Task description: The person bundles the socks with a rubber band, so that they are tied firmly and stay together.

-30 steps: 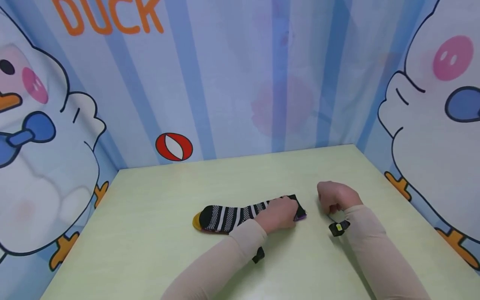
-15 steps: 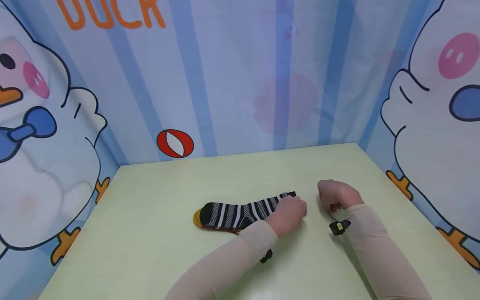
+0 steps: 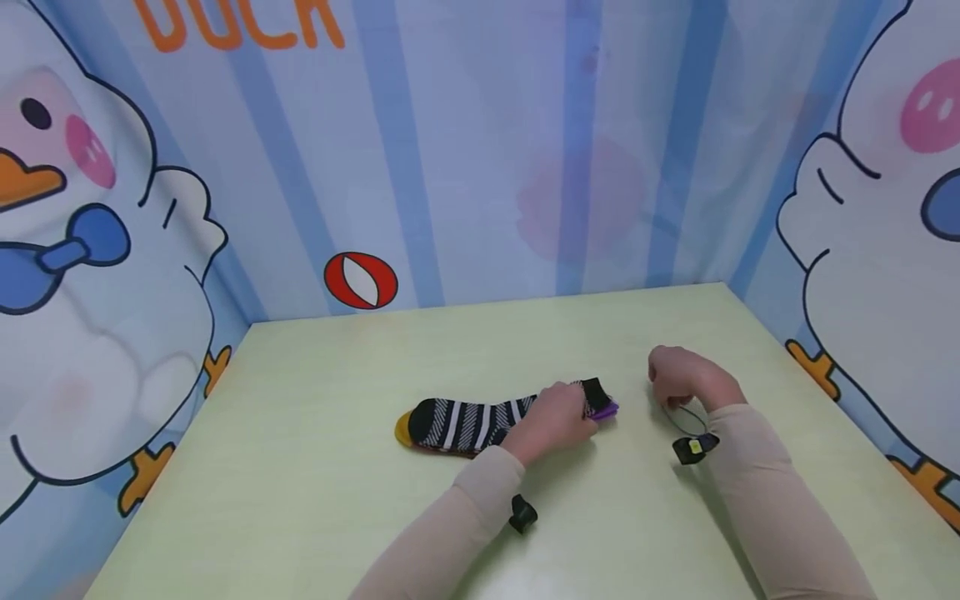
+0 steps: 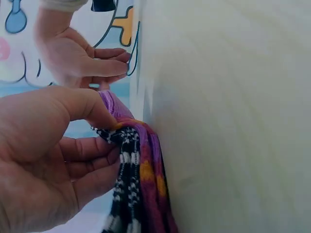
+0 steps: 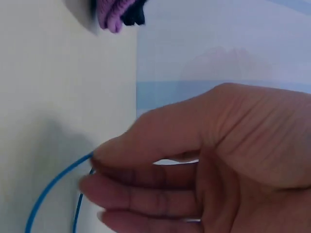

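1. While facing striped cloth [image 3: 487, 183] beyond tabletop [image 3: 300, 483], pinching socks [image 3: 450, 425] near cuffs [image 3: 596, 393] with left hand [image 3: 553, 423].
2. Pinching blue cord [image 5: 47, 189] with right hand [image 3: 692, 379], nearer right edge [image 3: 806, 382].
3. Holding socks mid-tabletop, well off left edge [image 3: 176, 460].

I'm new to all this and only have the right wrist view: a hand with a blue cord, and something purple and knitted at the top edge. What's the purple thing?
Observer: It's a purple sock; the head view shows it lying mostly beneath a striped sock.

Visitor: Ooh! Is anyone touching those?

Observer: Yes, the left wrist view shows the left hand pinching both between thumb and fingers.

Visitor: What's at the other end, away from that hand?

Observer: In the head view, a yellow toe shows there.
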Motion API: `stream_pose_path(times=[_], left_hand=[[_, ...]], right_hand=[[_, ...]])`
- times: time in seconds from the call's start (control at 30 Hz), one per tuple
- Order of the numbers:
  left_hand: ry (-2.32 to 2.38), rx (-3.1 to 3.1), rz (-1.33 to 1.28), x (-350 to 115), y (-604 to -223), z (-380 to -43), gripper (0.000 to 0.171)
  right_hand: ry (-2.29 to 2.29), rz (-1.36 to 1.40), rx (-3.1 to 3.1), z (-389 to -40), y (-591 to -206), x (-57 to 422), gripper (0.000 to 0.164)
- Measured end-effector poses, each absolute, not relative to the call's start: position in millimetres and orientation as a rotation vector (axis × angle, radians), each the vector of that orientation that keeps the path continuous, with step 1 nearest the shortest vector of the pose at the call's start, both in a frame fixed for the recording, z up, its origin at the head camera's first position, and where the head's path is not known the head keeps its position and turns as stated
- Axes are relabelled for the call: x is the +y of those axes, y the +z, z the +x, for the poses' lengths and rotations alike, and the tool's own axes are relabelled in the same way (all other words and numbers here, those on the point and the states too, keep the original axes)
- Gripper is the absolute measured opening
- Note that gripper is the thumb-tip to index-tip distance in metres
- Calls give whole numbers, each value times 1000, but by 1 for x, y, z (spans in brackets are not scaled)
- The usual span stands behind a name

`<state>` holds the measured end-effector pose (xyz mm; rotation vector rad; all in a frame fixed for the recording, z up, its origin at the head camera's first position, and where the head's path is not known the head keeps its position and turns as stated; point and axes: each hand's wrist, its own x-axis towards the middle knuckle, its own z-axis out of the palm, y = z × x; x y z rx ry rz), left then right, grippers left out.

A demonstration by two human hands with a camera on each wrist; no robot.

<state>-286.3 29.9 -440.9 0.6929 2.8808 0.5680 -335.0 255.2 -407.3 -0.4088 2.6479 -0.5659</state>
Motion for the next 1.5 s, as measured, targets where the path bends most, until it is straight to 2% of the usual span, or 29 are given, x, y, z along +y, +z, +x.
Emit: stream_pose_path(times=[0.13,0.37,0.63,0.77,0.93,0.97,1.13,1.17,1.5], left_hand=[[658,2883,690,25,-444,-285,45],[653,2906,715,19,-448,-280,37],[615,2948,755,15,-449,-276,40],[583,2965,773,15,-447,-278,44],[556,2974,779,16,-444,-278,43],[545,2974,778,17,-444,-278,42],[497,2980,776,23,-448,-277,42],[490,2982,776,24,-448,-277,42],[494,2988,780,25,-447,-279,40]], right_hand=[[-856,-321,2639,-340,-407,270,17],[-1303,-234,2507,-346,-410,289,23],[-1996,-179,2093,-350,-410,300,21],[-2341,-172,1693,-353,-404,303,32],[-2647,11,1109,-353,-396,312,13],[-2700,85,970,-352,-394,316,17],[-2864,306,469,-346,-392,332,67],[-2872,304,426,-346,-392,335,68],[-2821,125,403,-344,-385,338,44]])
